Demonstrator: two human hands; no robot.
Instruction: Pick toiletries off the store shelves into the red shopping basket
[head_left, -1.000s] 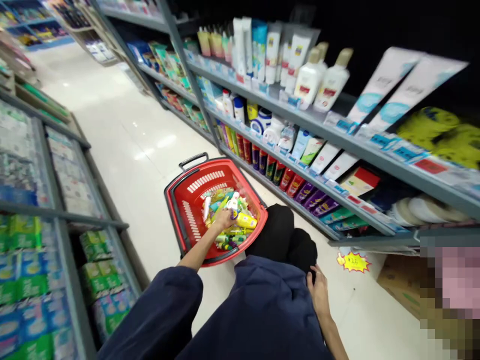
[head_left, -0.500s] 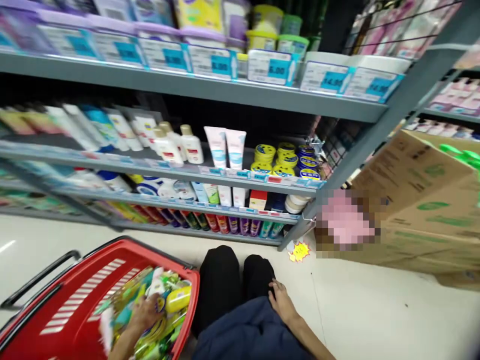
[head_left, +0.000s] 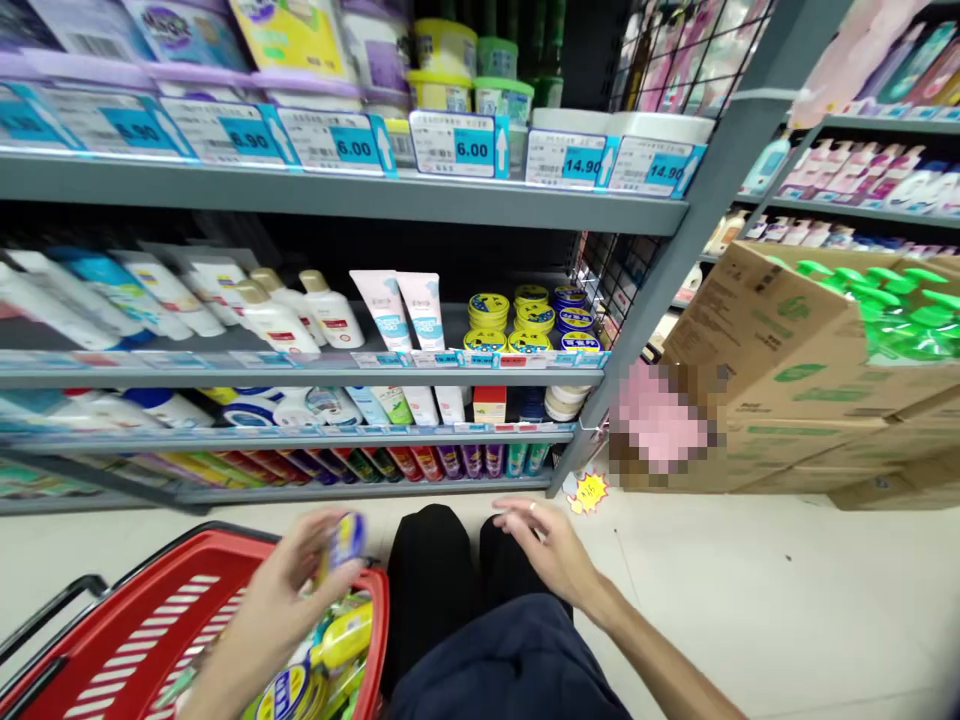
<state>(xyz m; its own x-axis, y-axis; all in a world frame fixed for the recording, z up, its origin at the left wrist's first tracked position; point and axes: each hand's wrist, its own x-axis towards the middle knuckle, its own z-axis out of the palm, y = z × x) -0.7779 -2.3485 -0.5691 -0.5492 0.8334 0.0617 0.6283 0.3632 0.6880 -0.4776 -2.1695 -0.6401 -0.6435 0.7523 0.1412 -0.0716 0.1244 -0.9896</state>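
Note:
My left hand [head_left: 289, 590] is raised over the red shopping basket [head_left: 142, 640] and grips a small yellow and blue tin [head_left: 346, 540], blurred by motion. My right hand [head_left: 544, 545] hovers above my black-clad knees [head_left: 450, 570], fingers apart and holding nothing. The basket sits on the floor at the lower left, full of several small packs and a yellow bottle [head_left: 345, 635]. Matching yellow and blue tins [head_left: 525, 325] are stacked on the middle shelf ahead.
Grey shelves [head_left: 337, 195] of tubes, bottles and jars with price tags fill the view ahead. Stacked cardboard boxes [head_left: 787, 400] stand on the floor at right, one topped with green spray bottles [head_left: 892, 320]. Pale tiled floor [head_left: 750, 600] lies to the right.
My left hand has come up out of the basket with a small tin. My right hand has lifted off my knee and opened. My view has turned further toward the shelf.

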